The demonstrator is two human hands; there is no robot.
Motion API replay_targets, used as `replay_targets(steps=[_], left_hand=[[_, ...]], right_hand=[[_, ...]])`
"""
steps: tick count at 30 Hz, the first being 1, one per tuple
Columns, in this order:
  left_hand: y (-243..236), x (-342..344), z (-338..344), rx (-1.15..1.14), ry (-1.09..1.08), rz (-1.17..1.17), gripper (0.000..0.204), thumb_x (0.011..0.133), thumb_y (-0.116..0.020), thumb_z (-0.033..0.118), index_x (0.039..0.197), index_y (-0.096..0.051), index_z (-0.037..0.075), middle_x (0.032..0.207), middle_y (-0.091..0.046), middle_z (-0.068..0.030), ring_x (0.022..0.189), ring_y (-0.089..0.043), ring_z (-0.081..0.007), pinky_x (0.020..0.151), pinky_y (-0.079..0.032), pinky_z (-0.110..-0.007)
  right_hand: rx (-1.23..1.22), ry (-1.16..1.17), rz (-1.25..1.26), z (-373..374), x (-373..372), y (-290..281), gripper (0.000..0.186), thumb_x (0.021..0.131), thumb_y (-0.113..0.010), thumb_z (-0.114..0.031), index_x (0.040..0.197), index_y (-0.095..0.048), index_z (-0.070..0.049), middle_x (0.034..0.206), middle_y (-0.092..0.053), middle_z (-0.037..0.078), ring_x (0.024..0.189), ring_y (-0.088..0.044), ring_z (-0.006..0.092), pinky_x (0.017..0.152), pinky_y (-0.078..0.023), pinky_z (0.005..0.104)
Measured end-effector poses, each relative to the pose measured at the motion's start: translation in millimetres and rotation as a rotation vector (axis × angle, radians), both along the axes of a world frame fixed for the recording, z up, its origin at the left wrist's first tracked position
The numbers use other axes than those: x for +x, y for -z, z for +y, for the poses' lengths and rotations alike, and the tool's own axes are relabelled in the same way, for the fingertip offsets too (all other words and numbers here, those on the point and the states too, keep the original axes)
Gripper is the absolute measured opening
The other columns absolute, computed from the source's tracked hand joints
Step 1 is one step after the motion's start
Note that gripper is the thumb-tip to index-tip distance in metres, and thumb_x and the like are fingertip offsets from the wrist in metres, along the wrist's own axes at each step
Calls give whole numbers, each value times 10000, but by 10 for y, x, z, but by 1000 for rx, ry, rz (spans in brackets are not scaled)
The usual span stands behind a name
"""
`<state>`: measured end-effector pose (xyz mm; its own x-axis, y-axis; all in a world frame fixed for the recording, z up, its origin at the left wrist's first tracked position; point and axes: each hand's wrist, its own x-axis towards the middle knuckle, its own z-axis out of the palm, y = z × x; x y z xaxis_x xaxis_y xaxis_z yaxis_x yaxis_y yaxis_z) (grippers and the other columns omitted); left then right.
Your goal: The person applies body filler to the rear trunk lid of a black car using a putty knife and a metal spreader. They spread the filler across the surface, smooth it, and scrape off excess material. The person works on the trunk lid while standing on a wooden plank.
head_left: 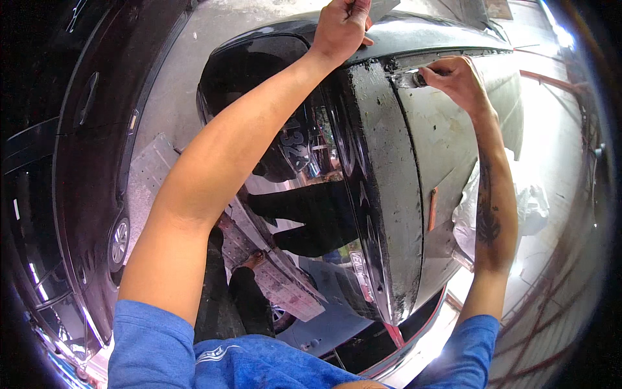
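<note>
My left hand (343,32) is raised at the top, fingers closed on a flat grey plate (384,8) that is cut off by the upper edge. My right hand (457,81) pinches a small scraper (408,79) against the grey, dark-smeared body panel (379,139) of a car, just below its upper edge seam. The car's glossy black section (272,71) lies left of that panel, partly behind my left forearm, and shows reflections. A slim orange object (433,207) rests on the pale part of the panel, lower right.
Another black car (84,168) stands along the left. Below me are perforated metal planks (291,285) and my legs (249,292) in dark trousers. Crumpled white sheeting (534,194) lies right of the panel, and a ribbed wall with red bars (551,292) curves along the far right.
</note>
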<state>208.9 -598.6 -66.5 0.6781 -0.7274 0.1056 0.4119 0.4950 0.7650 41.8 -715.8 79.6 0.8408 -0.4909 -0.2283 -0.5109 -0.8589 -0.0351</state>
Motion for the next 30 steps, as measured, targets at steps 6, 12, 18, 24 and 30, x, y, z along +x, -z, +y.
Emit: replay_targets(steps=[6,12,18,24,30], left_hand=[[16,10,-4,-13,-30,-75,273,1040,-478,323,877,-484,105,679,-487,14,550,-485,-70,487,-484,-238],[-38,43,1,-21,-40,-81,242,1043,-469,302,911,-499,101,691,-486,15,563,-487,-68,490,-490,-232],[-77,42,41,9,-18,-49,215,1044,-465,295,967,-516,101,698,-486,20,573,-491,-66,496,-503,-233],[-19,58,3,-11,-34,-86,202,1043,-468,289,1002,-518,98,697,-482,23,568,-481,-66,498,-507,-233],[-33,52,-12,5,-39,-96,265,1046,-462,261,1259,-505,109,701,-471,23,577,-469,-58,480,-500,-224]], right_hand=[[14,4,13,-8,23,-21,324,774,-714,-384,795,-766,-64,624,-652,121,549,-612,177,609,-504,318],[25,-39,-41,5,47,-6,323,783,-707,-376,803,-764,-59,626,-656,120,539,-604,199,604,-505,326],[22,-5,-28,-9,47,-24,312,785,-710,-359,815,-765,-54,628,-660,114,545,-614,183,603,-504,318],[-12,-21,-36,-24,51,-11,298,779,-720,-365,812,-770,-73,645,-672,106,554,-622,177,606,-505,318],[21,-43,-13,-9,42,-20,321,777,-711,-387,829,-770,-77,678,-685,113,600,-657,220,633,-520,340]])
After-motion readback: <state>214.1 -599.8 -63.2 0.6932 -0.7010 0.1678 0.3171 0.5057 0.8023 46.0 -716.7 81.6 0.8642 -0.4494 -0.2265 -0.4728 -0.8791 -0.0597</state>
